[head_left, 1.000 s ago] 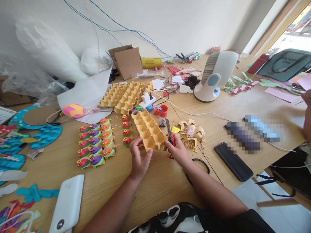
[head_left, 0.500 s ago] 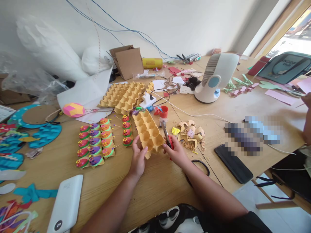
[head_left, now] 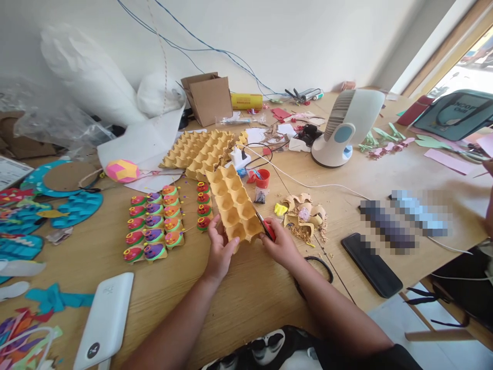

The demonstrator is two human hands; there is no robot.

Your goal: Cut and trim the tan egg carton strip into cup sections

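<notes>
My left hand (head_left: 220,249) grips the lower left corner of a tan egg-carton piece (head_left: 233,203), its two rows of cups facing up. The red-handled scissors (head_left: 268,229) are in my right hand (head_left: 281,244), which is also at the carton's lower right corner. Part of the blades lies hidden along the carton's right edge. Left of the carton, painted red, purple and orange cups (head_left: 154,223) stand in rows, with a separate column of red ones (head_left: 203,205) close to it.
Carton scraps (head_left: 304,213), a red cup (head_left: 262,178) and a black phone (head_left: 372,264) lie to the right. A white fan (head_left: 346,128) stands behind them. Larger egg trays (head_left: 198,151) are at the back, a white power bank (head_left: 105,318) at front left. Another person's hand shows at the right edge.
The carton piece has tilted slightly, its far end going left. The scissors now lie closer along its right edge. The view has shifted a little.
</notes>
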